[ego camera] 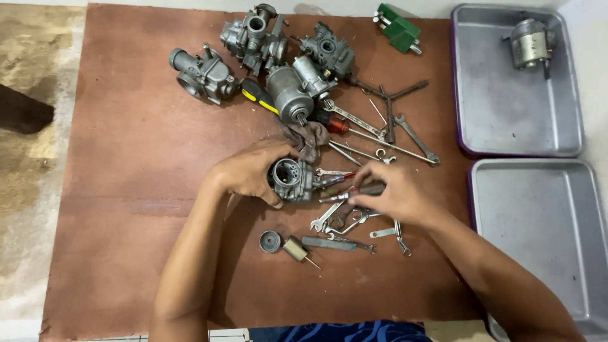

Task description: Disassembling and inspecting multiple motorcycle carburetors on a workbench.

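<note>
Our left hand (250, 174) grips the carburetor (292, 180); our right hand (392, 193) holds a screwdriver (347, 192), which may slip (small parts (283, 244) lie just below).

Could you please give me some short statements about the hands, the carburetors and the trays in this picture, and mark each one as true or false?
1. The left hand holds a carburetor on the brown board. True.
2. The right hand is empty. False: it holds a screwdriver whose tip points toward the carburetor.
3. The upper metal tray has one carburetor part in it. True.
4. The lower metal tray is full of wrenches. False: the wrenches lie on the board, near the right hand.
5. A green part lies at the far edge of the board. True.
</note>
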